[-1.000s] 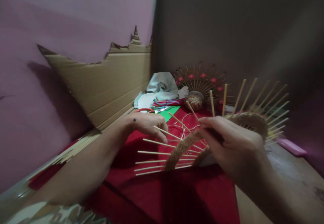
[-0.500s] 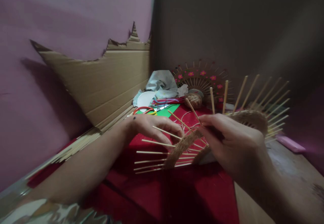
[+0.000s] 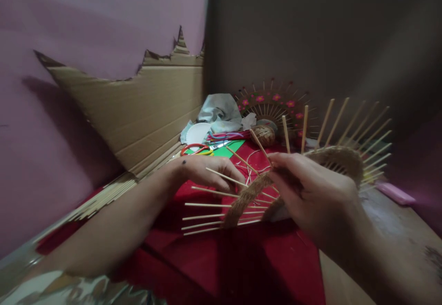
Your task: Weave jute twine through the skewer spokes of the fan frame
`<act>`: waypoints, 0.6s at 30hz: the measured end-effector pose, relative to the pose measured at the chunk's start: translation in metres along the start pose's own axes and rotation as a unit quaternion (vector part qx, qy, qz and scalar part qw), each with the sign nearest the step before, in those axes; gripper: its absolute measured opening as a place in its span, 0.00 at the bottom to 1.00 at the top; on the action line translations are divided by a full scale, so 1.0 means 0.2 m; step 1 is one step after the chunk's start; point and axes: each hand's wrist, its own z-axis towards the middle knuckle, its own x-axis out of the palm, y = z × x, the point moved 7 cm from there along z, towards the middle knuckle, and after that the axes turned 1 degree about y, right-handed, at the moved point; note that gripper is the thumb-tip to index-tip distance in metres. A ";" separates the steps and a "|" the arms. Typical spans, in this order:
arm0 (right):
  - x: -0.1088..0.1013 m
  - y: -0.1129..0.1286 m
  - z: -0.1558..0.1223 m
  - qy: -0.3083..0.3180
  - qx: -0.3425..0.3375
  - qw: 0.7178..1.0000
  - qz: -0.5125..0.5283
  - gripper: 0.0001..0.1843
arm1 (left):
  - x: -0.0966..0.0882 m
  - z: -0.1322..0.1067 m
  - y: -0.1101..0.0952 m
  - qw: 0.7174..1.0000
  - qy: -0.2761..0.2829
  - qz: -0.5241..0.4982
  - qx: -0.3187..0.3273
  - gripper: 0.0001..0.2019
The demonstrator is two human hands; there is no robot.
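Observation:
A half-round frame of thin wooden sticks, bound by a woven twine band, stands in front of me with its sticks fanned outward. My right hand pinches at the top of the band, thumb and forefinger at the base of one stick. It covers the middle of the frame. Behind the left-hand sticks is my left hand, its fingers curled down close to the band. Their tips are hidden, so what they hold does not show. Pale loose twine curls on the red cloth behind the frame.
Red cloth covers the work surface. Scissors with orange handles and green paper lie beyond. A twine ball sits before a flowered stick fan. Cardboard leans left, above loose sticks. A pink object lies right.
The view has shifted slightly. My left fingers have drawn a little lower and closer together behind the sticks. My right hand keeps its pinch at the same stick.

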 end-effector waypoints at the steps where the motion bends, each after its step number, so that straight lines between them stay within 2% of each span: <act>1: -0.01 0.00 0.00 -0.005 -0.002 1.000 -0.005 0.10 | 0.00 0.00 -0.01 1.000 -0.001 0.010 0.002 0.13; 3: -0.04 0.03 -0.01 -0.029 -0.023 0.999 -0.023 0.13 | 0.00 -0.01 -0.03 1.000 0.001 0.030 0.004 0.12; 5: -0.06 0.09 -0.04 -0.043 -0.083 0.995 -0.039 0.14 | 0.01 -0.01 -0.04 0.999 0.001 0.046 0.012 0.11; 7: -0.03 0.16 -0.07 -0.011 -0.167 0.986 -0.025 0.13 | 0.01 -0.01 -0.05 0.998 -0.009 0.062 0.021 0.11; 9: 0.03 0.20 -0.10 0.030 -0.215 0.976 -0.001 0.14 | 0.01 0.00 -0.05 0.996 -0.026 0.079 0.028 0.10; 14: 0.15 0.18 -0.12 0.048 -0.183 0.981 -0.035 0.14 | 0.01 0.00 -0.06 0.997 -0.021 0.070 0.016 0.10; 18: 0.16 0.15 -0.11 0.046 -0.137 0.989 0.002 0.12 | 0.00 -0.04 -0.07 0.997 0.002 0.082 0.007 0.10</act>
